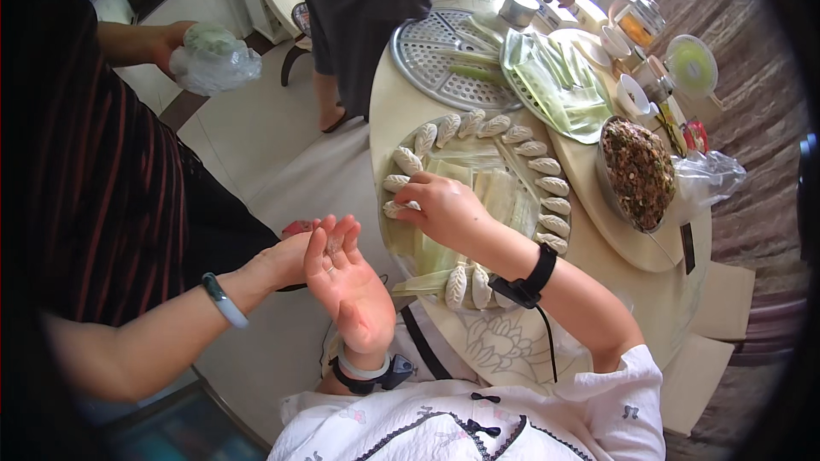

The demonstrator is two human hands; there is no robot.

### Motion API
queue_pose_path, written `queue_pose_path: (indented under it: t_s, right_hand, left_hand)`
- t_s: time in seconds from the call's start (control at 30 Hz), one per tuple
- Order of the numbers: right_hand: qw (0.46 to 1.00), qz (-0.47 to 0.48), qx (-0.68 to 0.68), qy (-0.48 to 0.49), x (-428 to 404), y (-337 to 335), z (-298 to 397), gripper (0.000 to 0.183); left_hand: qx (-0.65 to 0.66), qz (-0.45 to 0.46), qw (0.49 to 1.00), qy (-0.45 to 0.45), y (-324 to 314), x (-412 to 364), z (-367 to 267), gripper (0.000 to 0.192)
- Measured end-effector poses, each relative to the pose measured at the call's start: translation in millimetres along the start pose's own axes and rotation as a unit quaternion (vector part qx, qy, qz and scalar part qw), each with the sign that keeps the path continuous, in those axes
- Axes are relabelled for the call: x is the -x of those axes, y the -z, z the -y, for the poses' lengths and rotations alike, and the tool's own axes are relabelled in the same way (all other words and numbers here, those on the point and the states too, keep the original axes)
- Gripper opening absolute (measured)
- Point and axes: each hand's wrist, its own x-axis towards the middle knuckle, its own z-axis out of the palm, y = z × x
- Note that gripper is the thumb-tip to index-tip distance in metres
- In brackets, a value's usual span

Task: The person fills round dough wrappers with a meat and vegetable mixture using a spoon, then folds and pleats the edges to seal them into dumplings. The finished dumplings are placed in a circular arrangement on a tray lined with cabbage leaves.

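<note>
At the left edge of a round steamer tray lined with pale husk leaves (432, 246), my right hand (448, 208) has its thumb and fingertips around a pleated, leaf-shaped dumpling (401, 209). The dumpling lies among others that ring the tray's rim. Several more dumplings (544, 166) curve along the far and right side, and a few (456, 287) lie at the near edge. My left hand (352, 288) is off the table to the left, palm up with fingers apart, holding nothing. A light dusting shows on its fingers.
Another person's forearm with a bangle (222, 301) reaches close behind my left hand; their other hand holds a plastic bag (214, 61). A second person stands beyond. On the table are a perforated steamer plate (442, 51), green husk leaves (557, 83), a heaped bowl of filling (637, 173) and white bowls (631, 95).
</note>
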Motion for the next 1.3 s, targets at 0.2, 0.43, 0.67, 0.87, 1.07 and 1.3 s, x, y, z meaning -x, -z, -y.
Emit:
queue_pose_path:
  t_s: [0.2,0.43,0.67,0.87,1.07,1.3]
  right_hand:
    - [0.999,-0.051,0.002,0.016,17,27,5,0.019]
    - [0.991,-0.007,-0.118,-0.061,127,156,31,0.018]
    - [0.972,0.022,0.159,-0.17,276,131,-31,0.011]
    - [0.958,-0.048,0.203,-0.197,307,87,-47,0.023]
    - [0.962,-0.143,0.168,-0.163,321,77,-60,0.014]
    - [0.962,-0.22,0.074,-0.146,328,75,-73,0.009]
  left_hand:
    - [0.014,0.029,0.999,0.009,-16,5,-3,0.079]
    - [0.047,0.038,0.998,0.022,-37,10,-6,0.075]
    - [0.119,0.158,0.973,0.116,-83,47,3,0.075]
    - [0.139,0.219,0.948,0.183,-116,73,-1,0.075]
    - [0.124,0.261,0.935,0.204,-144,90,0,0.075]
    - [0.108,0.338,0.893,0.276,-164,102,10,0.073]
